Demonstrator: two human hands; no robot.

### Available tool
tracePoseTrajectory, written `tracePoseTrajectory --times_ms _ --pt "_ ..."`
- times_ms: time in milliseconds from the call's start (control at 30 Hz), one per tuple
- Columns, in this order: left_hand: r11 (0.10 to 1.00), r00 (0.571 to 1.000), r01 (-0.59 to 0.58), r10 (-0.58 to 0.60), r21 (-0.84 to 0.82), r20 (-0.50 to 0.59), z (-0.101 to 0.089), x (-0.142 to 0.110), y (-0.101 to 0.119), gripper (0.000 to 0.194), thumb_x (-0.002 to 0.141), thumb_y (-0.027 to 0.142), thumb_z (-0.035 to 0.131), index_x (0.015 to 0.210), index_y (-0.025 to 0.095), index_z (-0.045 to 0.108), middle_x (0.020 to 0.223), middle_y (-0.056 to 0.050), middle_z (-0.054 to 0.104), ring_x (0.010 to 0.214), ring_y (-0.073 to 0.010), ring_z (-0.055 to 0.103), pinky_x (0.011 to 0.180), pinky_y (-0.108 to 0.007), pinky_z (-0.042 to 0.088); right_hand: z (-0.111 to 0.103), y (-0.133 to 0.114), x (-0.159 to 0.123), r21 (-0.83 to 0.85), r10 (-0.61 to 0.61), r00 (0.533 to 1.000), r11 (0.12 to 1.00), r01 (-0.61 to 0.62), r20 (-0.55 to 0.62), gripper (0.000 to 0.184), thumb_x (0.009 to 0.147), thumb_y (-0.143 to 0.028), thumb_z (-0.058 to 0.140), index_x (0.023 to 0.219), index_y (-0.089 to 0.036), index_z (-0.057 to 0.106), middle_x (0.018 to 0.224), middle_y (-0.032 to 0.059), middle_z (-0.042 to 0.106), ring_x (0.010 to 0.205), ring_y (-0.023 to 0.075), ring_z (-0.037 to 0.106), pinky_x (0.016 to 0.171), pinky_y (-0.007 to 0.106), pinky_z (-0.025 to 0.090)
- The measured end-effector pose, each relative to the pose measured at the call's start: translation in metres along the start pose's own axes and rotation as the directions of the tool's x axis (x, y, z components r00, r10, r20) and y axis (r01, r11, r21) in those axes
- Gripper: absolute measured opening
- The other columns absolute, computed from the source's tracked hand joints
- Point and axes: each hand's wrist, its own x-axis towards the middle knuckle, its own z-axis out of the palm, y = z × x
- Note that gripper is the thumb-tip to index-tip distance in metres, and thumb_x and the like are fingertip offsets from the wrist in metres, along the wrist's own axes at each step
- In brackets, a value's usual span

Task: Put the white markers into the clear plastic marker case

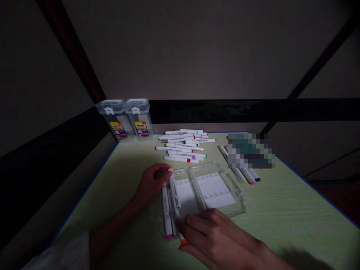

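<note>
Blue-edged table [278, 202], room beside case [239, 204], left hand [154, 180] and right hand [213, 236] pinching orange-ended marker [174, 195]

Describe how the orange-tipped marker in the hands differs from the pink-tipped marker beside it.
The orange-tipped marker shows orange at both ends; the pink-tipped marker shows pink at its near end. The orange one is held near its ends by the left hand and right hand, while the pink one lies in the clear case, apparently ungripped. The orange one's print looks dark, the pink one's faint. Both have white barrels.
</note>
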Motion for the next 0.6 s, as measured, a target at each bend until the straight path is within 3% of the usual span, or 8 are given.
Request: tracePoseTrajectory --times_ms 300,600 --pt "0.998 0.999 -0.031 0.030 0.057 0.027 0.0005 -0.0004 -0.0017 0.018 0.063 0.023 0.060 0.077 0.013 0.062 0.072 -0.002 0.066 0.067 -0.0132 0.060 0.061 -0.023 0.047 -0.0017 0.0001 0.0001 0.012 0.040 0.992 0.999 -0.042 0.122 0.025 0.087 -0.031 0.039 0.098 -0.016 0.055 0.076 0.0021 0.061 0.060 0.0140 0.054 0.049 0.029 0.036" --pt "0.999 0.999 -0.015 0.013 0.042 0.052 0.0005 0.0020 0.0003 0.016 0.061 0.022 0.060 0.074 0.013 0.061 0.067 -0.001 0.064 0.063 -0.0121 0.059 0.057 -0.021 0.047 -0.0006 0.0014 -0.0008 0.050 0.042 0.995 0.998 -0.047 0.095 0.027 0.086 -0.030 0.038 0.099 -0.015 0.056 0.078 0.0037 0.061 0.061 0.0145 0.055 0.050 0.029 0.036"
